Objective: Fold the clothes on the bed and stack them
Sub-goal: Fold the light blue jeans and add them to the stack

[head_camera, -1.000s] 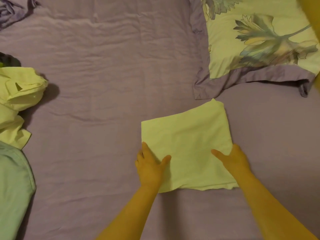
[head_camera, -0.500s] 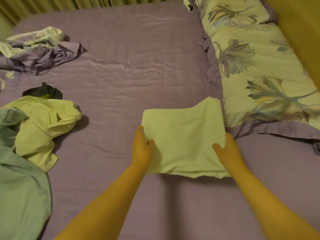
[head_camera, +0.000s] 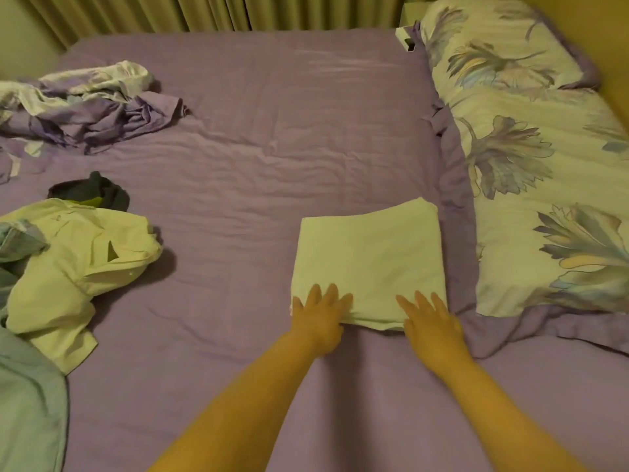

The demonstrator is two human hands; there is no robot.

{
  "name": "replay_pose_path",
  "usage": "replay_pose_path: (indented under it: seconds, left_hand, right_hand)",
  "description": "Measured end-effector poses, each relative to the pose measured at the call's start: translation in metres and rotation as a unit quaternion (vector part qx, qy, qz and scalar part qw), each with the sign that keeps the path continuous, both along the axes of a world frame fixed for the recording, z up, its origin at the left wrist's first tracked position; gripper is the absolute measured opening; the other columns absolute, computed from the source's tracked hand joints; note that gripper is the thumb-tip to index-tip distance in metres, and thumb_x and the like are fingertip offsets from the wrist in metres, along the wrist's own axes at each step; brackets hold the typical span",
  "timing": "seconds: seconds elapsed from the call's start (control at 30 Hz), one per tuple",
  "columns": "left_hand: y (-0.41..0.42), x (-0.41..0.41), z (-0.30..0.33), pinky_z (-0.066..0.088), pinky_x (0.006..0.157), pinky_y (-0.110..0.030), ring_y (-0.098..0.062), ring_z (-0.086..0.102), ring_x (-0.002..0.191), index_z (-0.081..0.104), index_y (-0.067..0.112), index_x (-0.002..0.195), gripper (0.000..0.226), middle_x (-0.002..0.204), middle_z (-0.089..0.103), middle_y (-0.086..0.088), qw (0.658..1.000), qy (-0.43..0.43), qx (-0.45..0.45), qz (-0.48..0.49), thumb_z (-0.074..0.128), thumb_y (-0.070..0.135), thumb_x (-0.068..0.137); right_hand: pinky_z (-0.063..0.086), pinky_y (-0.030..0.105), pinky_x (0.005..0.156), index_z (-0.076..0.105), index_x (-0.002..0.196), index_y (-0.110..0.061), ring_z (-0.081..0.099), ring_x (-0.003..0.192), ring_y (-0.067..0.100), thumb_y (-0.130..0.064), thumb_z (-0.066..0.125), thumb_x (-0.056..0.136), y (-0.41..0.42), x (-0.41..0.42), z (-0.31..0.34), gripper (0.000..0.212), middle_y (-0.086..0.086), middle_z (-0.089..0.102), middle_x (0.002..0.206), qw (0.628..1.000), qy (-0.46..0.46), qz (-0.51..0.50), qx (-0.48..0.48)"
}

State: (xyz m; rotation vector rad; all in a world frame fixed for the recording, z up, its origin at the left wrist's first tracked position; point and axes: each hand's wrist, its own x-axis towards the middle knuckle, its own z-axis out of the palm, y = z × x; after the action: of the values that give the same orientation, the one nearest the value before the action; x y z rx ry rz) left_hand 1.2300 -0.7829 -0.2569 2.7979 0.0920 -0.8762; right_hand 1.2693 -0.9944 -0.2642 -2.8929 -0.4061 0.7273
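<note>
Head cam: folded cloth lies flat on the bed, roughly 4 o'clock from the bed's centre, its right edge just beside the floral pillow. Both hands sit on its near edge, palms down, fingers straight and spread. Left hand covers the near-left corner, right hand the near-right corner; they are apart, neither curled round the fabric.

Unfolded clothes at 9 o'clock: a crumpled pale shirt, a dark garment touching its far side, a blue-green garment at 7–8 o'clock running out of frame. All well apart from the folded cloth.

Bunched purple sheet at 10–11 o'clock. A second floral pillow at 1 o'clock, a small white box just beside its left corner. Curtain runs along the far edge at 12 o'clock.
</note>
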Motion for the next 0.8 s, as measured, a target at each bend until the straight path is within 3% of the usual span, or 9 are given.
replay_pose_path:
  seconds: [0.13,0.27,0.43,0.53,0.63,0.8]
  left_hand:
    - [-0.006,-0.014,-0.01,-0.008,0.113,-0.06,-0.034,-0.02,0.144,-0.004,0.031,0.151,0.075,0.159,-0.019,-0.001,0.997,0.017,0.052,-0.06,0.047,0.031,0.097]
    - [-0.004,-0.029,0.0,-0.007,0.115,-0.058,-0.03,-0.014,0.146,0.001,0.027,0.153,0.062,0.16,-0.012,0.0,0.998,0.023,0.048,-0.034,0.03,0.045,0.101]
    - [-0.015,-0.073,0.021,-0.006,0.115,-0.059,-0.03,0.003,0.147,0.04,0.016,0.141,0.054,0.157,0.02,-0.007,0.998,0.037,0.021,0.039,0.025,0.049,0.101]
    - [-0.01,-0.107,0.039,0.0,0.116,-0.057,-0.03,0.018,0.144,0.047,0.014,0.135,0.051,0.145,0.042,-0.01,0.994,0.088,0.009,0.067,0.028,0.047,0.101]
    - [0.001,-0.147,0.061,0.007,0.116,-0.056,-0.032,0.039,0.13,0.053,0.013,0.124,0.047,0.128,0.057,-0.012,0.987,0.108,-0.005,0.119,0.03,0.046,0.101]
    - [0.011,-0.221,0.106,0.012,0.116,-0.052,-0.034,0.049,0.12,0.054,0.009,0.122,0.047,0.124,0.058,-0.016,0.972,0.144,-0.029,0.185,0.03,0.044,0.102]
  right_hand:
    - [0.004,0.055,0.115,-0.009,0.149,-0.037,-0.016,0.145,0.023,-0.025,0.03,0.1,0.004,-0.014,-0.005,0.064,-0.003,-0.016,0.158,0.994,0.039,0.051,-0.086]
    - [0.003,0.056,0.115,-0.009,0.15,-0.033,-0.015,0.145,0.025,-0.023,0.038,0.096,0.013,-0.028,0.005,0.071,0.001,-0.014,0.158,0.995,0.042,0.016,-0.093]
    - [0.012,0.048,0.114,-0.001,0.151,-0.031,0.005,0.146,0.02,-0.039,0.039,0.095,0.029,-0.083,0.02,0.069,0.001,-0.003,0.159,0.998,0.029,0.007,-0.058]
    - [0.02,0.039,0.113,0.0,0.151,-0.028,0.022,0.143,0.017,-0.034,0.043,0.095,0.033,-0.117,0.034,0.071,0.0,0.01,0.159,0.999,0.038,-0.008,-0.006]
    - [0.026,0.038,0.11,0.017,0.15,-0.023,0.032,0.139,0.02,-0.031,0.049,0.092,0.038,-0.148,0.053,0.067,0.002,0.026,0.154,0.999,0.029,-0.009,0.037]
    - [0.028,0.034,0.109,0.017,0.15,-0.024,0.032,0.138,0.016,-0.043,0.042,0.094,0.06,-0.199,0.093,0.064,-0.003,0.024,0.155,0.997,0.049,0.052,-0.001]
